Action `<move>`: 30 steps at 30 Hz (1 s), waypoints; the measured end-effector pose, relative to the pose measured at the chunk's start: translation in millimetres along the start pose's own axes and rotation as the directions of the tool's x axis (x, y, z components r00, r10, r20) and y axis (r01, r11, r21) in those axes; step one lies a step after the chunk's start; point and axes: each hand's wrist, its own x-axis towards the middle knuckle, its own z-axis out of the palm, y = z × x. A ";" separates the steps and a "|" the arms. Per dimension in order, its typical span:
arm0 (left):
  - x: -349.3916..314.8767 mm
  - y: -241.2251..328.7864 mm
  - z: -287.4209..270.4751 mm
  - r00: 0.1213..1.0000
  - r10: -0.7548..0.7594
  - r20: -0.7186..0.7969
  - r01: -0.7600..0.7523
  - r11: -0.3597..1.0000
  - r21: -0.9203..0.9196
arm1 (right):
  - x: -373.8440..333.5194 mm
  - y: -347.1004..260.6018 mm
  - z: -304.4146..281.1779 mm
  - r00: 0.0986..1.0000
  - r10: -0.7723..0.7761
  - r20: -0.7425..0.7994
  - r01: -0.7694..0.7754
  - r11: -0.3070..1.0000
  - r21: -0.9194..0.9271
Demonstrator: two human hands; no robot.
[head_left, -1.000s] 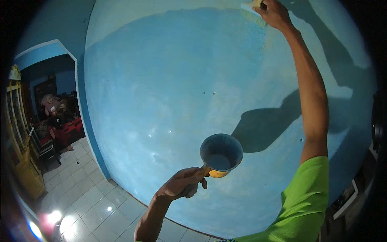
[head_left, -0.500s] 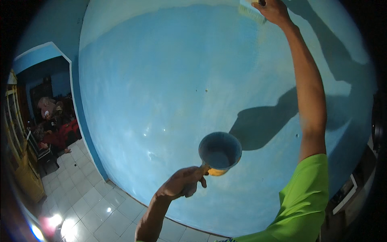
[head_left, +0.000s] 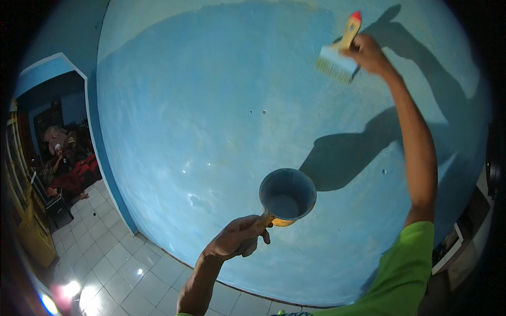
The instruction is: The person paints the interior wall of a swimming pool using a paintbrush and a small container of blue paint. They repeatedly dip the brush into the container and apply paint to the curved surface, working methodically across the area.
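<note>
My left hand (head_left: 240, 236) is wrapped round the handle of a yellow dipper (head_left: 287, 196), whose inside is coated blue-grey; how much paint it holds I cannot tell. Up at the right, my right hand (head_left: 369, 54) grips a wide paintbrush (head_left: 346, 39) by its wooden handle with a red tip. The brush's pale bristles point down and left, at or close to the wall (head_left: 226, 105). A darker blue area covers much of that wall, with a paler band along the top and right.
At the left a doorway (head_left: 90, 121) opens onto another room, where a person (head_left: 60, 163) sits near red fabric. A yellow cabinet (head_left: 34, 234) stands by the doorway. White tiles (head_left: 118, 255) cover the floor. Shadows of my arms and the dipper fall on the wall.
My right hand has brought the paintbrush down from the top edge, so its whole handle now shows. The dipper in my left hand stays nearly where it was.
</note>
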 end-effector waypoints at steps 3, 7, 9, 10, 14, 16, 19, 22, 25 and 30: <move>3.1 -5.6 -4.7 1.000 0.009 0.019 -0.008 0.999 -0.032 | 31.9 23.0 -15.3 0.921 -0.200 -0.336 0.103 0.953 -0.284; 5.8 -8.9 -5.5 0.999 -0.047 -0.011 0.047 0.999 0.005 | 7.4 14.4 36.6 0.827 -0.506 -0.245 0.090 0.549 -0.831; 2.2 -11.7 -7.8 0.998 -0.054 -0.028 0.054 0.999 -0.005 | -39.9 -10.9 92.3 0.696 -0.701 -0.158 0.326 0.505 -0.799; 0.9 -14.5 -9.3 0.998 -0.059 -0.028 0.058 0.998 -0.027 | -66.3 -22.3 112.8 0.659 -0.740 -0.130 0.443 0.522 -0.729; -0.2 -18.4 -10.4 1.000 -0.022 -0.007 0.021 0.999 -0.038 | -116.2 -100.8 102.6 0.830 -0.551 0.088 0.558 0.822 -0.112; 5.0 -14.8 -8.0 1.000 -0.027 0.006 0.027 0.999 -0.031 | -81.8 -59.3 90.2 0.921 -0.379 -0.091 0.378 0.925 -0.021; 0.1 -15.9 -6.2 1.000 -0.007 0.016 0.008 1.000 -0.010 | -31.7 -22.1 53.0 0.945 -0.118 -0.304 0.104 0.993 -0.061; -6.9 -20.9 -5.9 0.999 0.017 -0.027 -0.018 1.000 -0.019 | -26.0 -58.1 65.8 0.718 -0.544 -0.435 0.268 0.792 -0.548; -9.0 -24.4 -3.2 0.995 -0.041 -0.089 0.040 0.999 -0.014 | -75.3 -85.3 146.1 0.710 -0.660 -0.245 0.412 0.672 -0.615; -64.6 -81.5 -25.5 0.965 -0.189 -0.181 0.187 0.982 -0.028 | -190.7 -174.0 238.5 0.724 -0.690 0.015 0.690 0.723 -0.035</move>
